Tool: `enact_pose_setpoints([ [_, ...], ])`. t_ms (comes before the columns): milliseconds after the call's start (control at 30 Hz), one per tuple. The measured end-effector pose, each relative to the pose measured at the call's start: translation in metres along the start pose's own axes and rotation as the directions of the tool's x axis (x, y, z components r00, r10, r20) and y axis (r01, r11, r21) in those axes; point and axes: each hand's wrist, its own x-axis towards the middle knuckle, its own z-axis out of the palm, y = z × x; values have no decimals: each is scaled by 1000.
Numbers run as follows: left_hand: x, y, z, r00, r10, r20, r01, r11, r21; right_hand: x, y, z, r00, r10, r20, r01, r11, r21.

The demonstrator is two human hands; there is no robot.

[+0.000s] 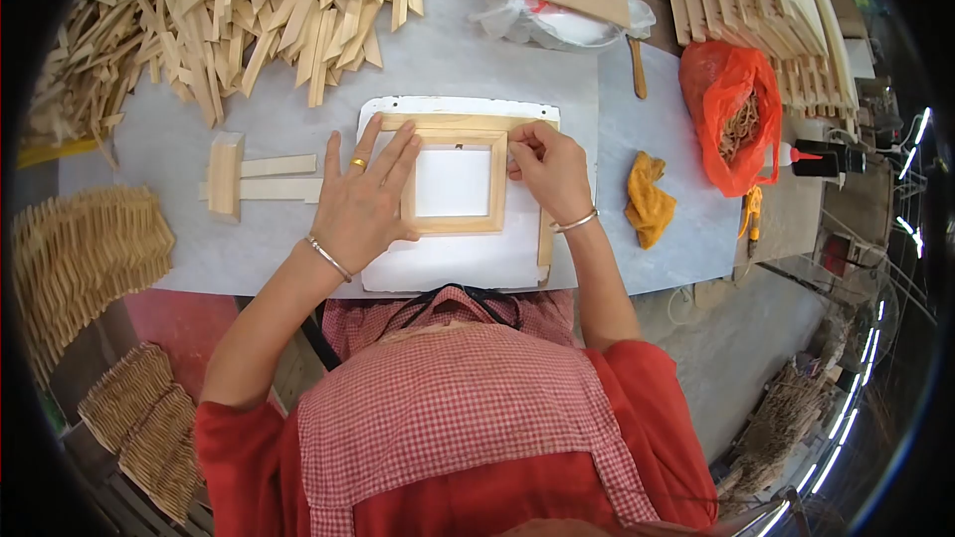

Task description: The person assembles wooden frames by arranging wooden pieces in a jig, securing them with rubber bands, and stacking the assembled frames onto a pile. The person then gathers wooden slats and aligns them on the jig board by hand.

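A square wooden frame (455, 226) lies on a white board (468, 264). Wooden strips (458, 122) run along the board's top and right edges, with the frame's top close against the upper strip. My left hand (368, 184) rests flat with fingers spread over the frame's left side and top left corner. At the frame's upper right edge, my right hand (549, 167) has thumb and fingers pinched together; whatever is between them is hidden. A small dark mark (459, 146) shows at the inside of the frame's top bar.
Loose wooden pieces (288, 10) are heaped at the back left. A wooden block (226, 176) sits on flat strips (279, 166). To the right are a yellow cloth (649, 201), a red bag (718, 109) of rubber bands and stacked frame pieces (766, 10). More stacks (90, 249) stand left.
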Motion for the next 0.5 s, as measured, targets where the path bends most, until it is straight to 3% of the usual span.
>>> enact_pose_setpoints([
  [67,-3,-4,4,999,8,-39,-10,999,-43,-6,4,3,1000,-17,9,16,997,77],
  [133,-6,-9,8,991,36,-129,-49,994,-100,-9,13,10,951,-291,-107,282,955,-94],
  [167,-8,-11,11,991,31,-128,-44,994,-100,-12,16,11,951,-293,-103,284,954,-92],
  [233,-13,-16,14,987,80,-141,-103,980,-169,-17,7,11,892,-441,-102,392,865,-312],
  [333,-19,-18,19,979,83,-185,-134,951,-279,-21,6,17,876,-465,-130,414,861,-295],
  [500,-23,-14,27,976,91,-195,-129,973,-192,-22,6,23,844,-524,-113,455,812,-365],
])
